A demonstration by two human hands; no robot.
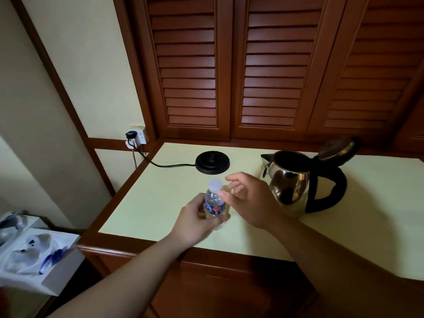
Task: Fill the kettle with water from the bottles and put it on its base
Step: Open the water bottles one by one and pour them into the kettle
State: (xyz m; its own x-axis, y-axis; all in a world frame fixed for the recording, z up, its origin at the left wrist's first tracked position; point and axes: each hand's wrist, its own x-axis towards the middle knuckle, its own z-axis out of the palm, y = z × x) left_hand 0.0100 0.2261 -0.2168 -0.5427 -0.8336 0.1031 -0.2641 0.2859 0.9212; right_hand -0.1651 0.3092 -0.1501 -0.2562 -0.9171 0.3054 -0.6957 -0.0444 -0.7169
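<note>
My left hand (195,222) grips a small clear water bottle (213,204) around its labelled body, held upright above the pale counter. Its white cap (215,185) is on. My right hand (250,198) hovers just right of the cap, fingers spread, thumb tip touching the bottle's neck. The steel kettle (290,183) with a black handle stands on the counter to the right, its lid (337,149) flipped up. The round black base (212,162) lies bare at the back of the counter, apart from the kettle.
The base's cord (169,165) runs left to a wall socket (136,136). The counter (146,203) has a wooden rim, and louvred wooden doors (229,65) rise behind it. A white box with plastic wrapping (34,255) sits lower left.
</note>
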